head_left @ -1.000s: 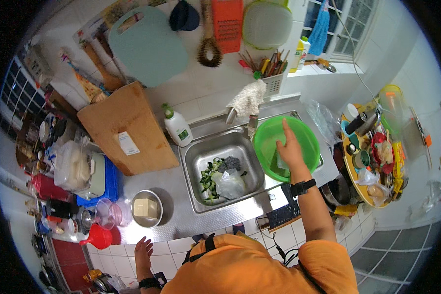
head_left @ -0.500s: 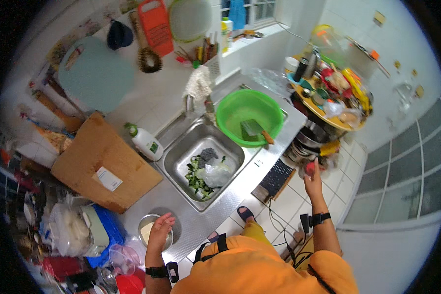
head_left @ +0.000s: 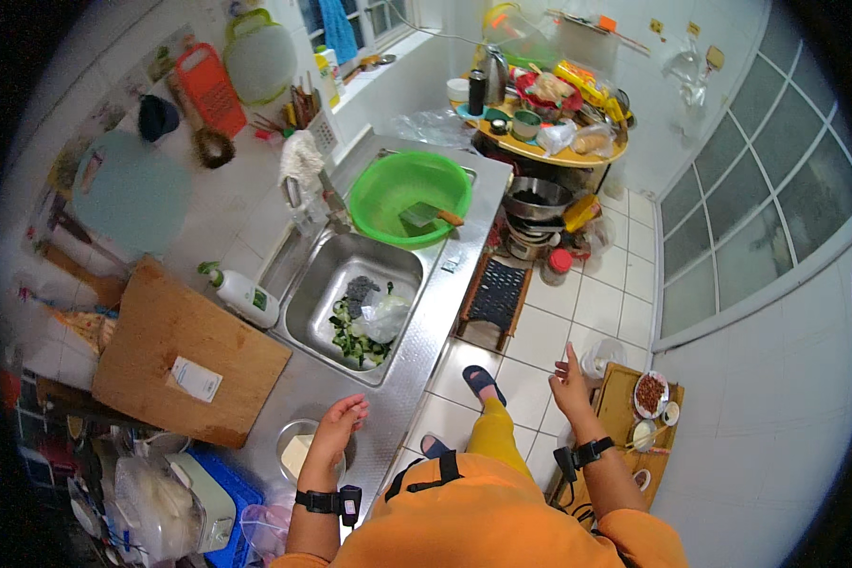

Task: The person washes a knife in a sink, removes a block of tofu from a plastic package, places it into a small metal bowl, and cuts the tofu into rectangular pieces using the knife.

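My left hand hovers over the right edge of a small metal bowl, its fingers slightly bent and apart, nothing in them. A pale yellowish block sits in that bowl, on the near end of the steel counter. Over the floor, right of the counter, my right hand hangs empty with a finger stretched out. The sink holds green vegetable scraps, a grey scouring pad and a crumpled clear plastic bag. A cleaver with a wooden handle rests in a green basin.
A wooden cutting board and a white pump bottle stand left of the sink. Right of me, a low wooden table bears a plate of reddish-brown nuts and small bowls. A low stool and a red-lidded jar stand on the floor.
The view has swung to the right, bringing the low table with nuts into sight. My right hand has come nearer to my body; my left hand stays by the metal bowl.
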Demonstrator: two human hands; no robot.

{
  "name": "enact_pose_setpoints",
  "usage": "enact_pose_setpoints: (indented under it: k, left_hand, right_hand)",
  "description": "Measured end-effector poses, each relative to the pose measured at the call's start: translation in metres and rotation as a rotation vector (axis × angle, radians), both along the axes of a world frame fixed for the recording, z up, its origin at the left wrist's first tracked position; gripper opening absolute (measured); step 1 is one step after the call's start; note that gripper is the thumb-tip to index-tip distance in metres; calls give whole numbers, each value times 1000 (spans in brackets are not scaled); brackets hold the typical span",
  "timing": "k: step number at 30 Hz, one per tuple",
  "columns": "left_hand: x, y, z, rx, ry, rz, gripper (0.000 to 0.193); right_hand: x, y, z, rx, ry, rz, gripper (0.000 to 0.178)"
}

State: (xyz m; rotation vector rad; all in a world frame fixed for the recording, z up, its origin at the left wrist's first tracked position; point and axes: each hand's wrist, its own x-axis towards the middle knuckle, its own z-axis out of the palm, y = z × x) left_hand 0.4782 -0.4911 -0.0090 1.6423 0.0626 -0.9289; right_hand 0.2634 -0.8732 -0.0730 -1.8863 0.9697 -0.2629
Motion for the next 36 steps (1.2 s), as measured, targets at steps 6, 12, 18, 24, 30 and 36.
enact_pose_setpoints:
  k: [6,12,18,24,30,36]
  left_hand:
    - [-9,44,0,-80,-41,278,32]
    - [-34,87,-6,-135,-62,631,31]
    - [-70,81,3,-150,-118,1021,36]
    - [-112,52,1,-36,-74,1326,38]
    - [-181,4,4,-16,-39,1500,45]
    - [-203,-63,20,56,87,1609,51]
  right_hand:
    - [134,-2,43,-135,-277,311,58]
    - [318,2,158,-349,-520,590,23]
    - [504,-13,213,-682,-510,824,29]
    - [647,-37,219,-782,-396,791,32]
    - [743,-46,219,-717,-512,724,23]
    - [817,-53,204,-692,-521,1002,20]
